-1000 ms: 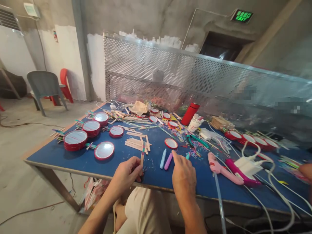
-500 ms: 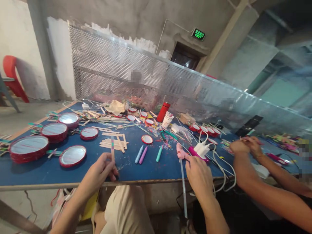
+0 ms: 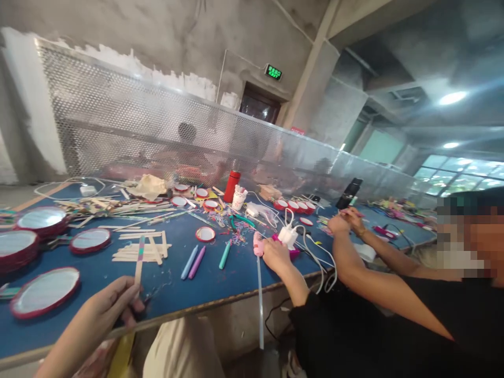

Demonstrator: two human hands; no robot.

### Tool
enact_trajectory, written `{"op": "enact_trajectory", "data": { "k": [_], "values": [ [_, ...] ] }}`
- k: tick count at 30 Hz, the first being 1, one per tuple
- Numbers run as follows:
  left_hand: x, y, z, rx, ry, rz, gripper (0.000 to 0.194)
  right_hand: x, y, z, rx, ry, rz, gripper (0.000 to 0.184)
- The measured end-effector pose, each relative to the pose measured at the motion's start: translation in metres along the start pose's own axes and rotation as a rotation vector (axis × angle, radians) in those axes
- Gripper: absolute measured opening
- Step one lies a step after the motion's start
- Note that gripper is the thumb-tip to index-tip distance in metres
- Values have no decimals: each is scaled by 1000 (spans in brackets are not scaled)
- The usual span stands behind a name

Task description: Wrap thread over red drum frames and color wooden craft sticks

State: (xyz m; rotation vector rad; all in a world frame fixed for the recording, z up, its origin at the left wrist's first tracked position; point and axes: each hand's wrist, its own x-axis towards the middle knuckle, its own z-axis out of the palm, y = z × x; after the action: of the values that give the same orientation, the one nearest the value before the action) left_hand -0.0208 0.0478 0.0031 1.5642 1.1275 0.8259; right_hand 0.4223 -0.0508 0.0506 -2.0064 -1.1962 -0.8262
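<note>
My left hand (image 3: 106, 310) is at the table's near edge, fingers pinched on a wooden craft stick (image 3: 139, 261) with coloured bands, held upright. My right hand (image 3: 276, 255) is stretched out to the right and closed round the handle of a pink glue gun (image 3: 258, 244). A long clear glue stick (image 3: 260, 304) hangs from the gun over the table edge. Loose wooden sticks (image 3: 142, 251) lie just beyond my left hand. Three pastel crayon-like sticks (image 3: 197, 261) lie between my hands.
The blue table (image 3: 240, 273) carries round red-rimmed mirrors (image 3: 43, 291), more small mirrors (image 3: 205, 233), a red bottle (image 3: 232, 186), a paper cup (image 3: 238, 198), a white charger with cables (image 3: 289, 234). A person in black (image 3: 394, 315) works at my right, hands (image 3: 346, 221) on the table. A perforated metal screen (image 3: 157, 131) lines the far side.
The view has swung to the right. My right hand moved from the crayon-like sticks to the pink glue gun and closed on it. My left hand kept hold of the stick.
</note>
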Motion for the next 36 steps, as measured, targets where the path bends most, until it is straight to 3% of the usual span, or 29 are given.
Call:
{"op": "enact_trajectory", "data": {
  "k": [6,9,15,20,24,27,32,36],
  "values": [
    [-16,28,8,-52,66,66,40,-4,-16,38,433,-316,143,32],
    [-19,31,9,-64,101,61,33,-5,-14,45,607,-480,241,31],
    [-20,23,12,-47,48,3,24,2,-15,29,983,-516,447,53],
    [-18,13,17,-36,45,13,18,-9,-70,11,1589,-596,754,63],
    [-16,5,19,-44,53,16,17,-55,-140,-3,1744,-922,669,45],
    [-15,3,20,-46,49,10,15,-90,-180,-3,1661,-1027,559,41],
    [-16,4,21,-45,34,-14,14,-105,-208,14,1562,-1095,386,47],
    [-18,6,22,-37,48,-21,17,-109,-217,18,1540,-1067,300,44]
  ]
}}
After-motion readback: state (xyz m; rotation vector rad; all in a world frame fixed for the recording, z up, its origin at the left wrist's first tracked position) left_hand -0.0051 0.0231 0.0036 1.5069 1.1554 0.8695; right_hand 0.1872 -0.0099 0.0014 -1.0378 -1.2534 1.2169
